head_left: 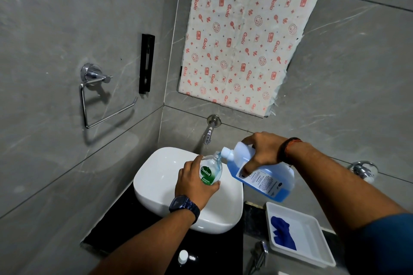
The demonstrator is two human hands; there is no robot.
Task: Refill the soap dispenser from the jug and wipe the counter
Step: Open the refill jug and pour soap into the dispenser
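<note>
My left hand (194, 182) grips a clear soap dispenser bottle (211, 169) with a green Dettol label, held over the white basin (156, 176); its pump is off. My right hand (262, 152) holds a translucent jug (266, 179) of blue liquid by its handle, tilted to the left. The jug's open white spout (226, 152) touches the bottle's mouth. A white cap (183, 256) lies on the black counter (125, 223) near the front edge.
A white tray (312, 239) holding a blue cloth (282, 233) sits on the counter to the right. A wall tap (210, 131) juts out above the basin. A chrome towel ring (98, 96) hangs on the left wall. A patterned sheet covers the mirror area.
</note>
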